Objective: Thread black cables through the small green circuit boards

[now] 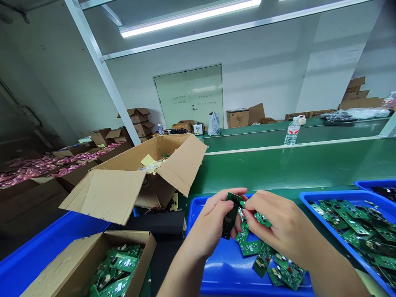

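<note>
My left hand (pixel 213 216) is closed around a dark green circuit board (pixel 228 225), held upright above a blue tray (pixel 229 274). Close against the board's upper part, my right hand (pixel 275 220) pinches a small dark piece (pixel 239 204), too small to name. Below both hands, several loose green circuit boards (pixel 289 270) lie in the right half of the tray. Part of this pile is hidden behind my right hand.
An open cardboard box (pixel 74 264) of circuit boards stands at the lower left, with a larger open carton (pixel 173 165) behind it. On the right is another blue tray (pixel 340 243) full of boards. A water bottle (pixel 292 133) stands farther back on the green bench (pixel 262 169).
</note>
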`<state>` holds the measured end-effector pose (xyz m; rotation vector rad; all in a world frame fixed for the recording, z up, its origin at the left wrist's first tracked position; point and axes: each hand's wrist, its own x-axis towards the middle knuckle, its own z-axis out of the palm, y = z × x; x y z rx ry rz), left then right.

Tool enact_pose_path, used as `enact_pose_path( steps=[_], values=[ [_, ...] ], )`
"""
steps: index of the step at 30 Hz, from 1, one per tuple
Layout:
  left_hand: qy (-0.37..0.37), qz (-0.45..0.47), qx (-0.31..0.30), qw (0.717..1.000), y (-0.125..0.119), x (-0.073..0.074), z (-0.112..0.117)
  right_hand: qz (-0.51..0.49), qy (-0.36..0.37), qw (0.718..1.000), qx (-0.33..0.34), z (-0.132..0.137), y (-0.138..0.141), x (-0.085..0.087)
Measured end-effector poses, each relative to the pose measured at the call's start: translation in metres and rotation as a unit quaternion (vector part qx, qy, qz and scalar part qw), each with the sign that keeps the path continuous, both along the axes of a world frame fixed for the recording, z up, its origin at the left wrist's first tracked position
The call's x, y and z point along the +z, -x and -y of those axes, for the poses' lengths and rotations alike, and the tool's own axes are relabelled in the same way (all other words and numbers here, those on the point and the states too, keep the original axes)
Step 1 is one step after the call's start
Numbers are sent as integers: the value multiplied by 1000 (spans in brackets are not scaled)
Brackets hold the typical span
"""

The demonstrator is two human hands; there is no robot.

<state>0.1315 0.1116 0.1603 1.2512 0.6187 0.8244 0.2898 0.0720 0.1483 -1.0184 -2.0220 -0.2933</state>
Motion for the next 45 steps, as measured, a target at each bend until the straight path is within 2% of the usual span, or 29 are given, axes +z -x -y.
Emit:
enact_pose_path(
  steps=[10,16,19,23,28,37,40,42,45],
  values=[
    [-11,-16,3,1000,0,0,2,1,10,1000,-18,0,0,-2],
    [-30,-34,4,999,1,1,4,-69,59,992,-86,-1,-5,-7],
    [-46,-57,-4,997,1,0,5,-100,87,986,-98,-1,-7,-8],
    [-78,-83,-15,993,0,-3,5,-129,77,984,-96,0,-5,-6],
    [-93,-87,-13,992,1,-4,5,-122,60,986,-94,-4,0,-8],
    [-104,-93,17,990,1,-4,6,-115,103,982,-111,-7,6,-14],
    [-110,-90,4,990,2,-7,7,-98,122,982,-107,-11,4,-15],
    [-120,-85,11,989,2,-8,6,-123,132,979,-93,-13,1,-14],
    [-134,-66,59,987,4,-9,4,-240,136,957,-84,-11,-3,-13]
  ],
)
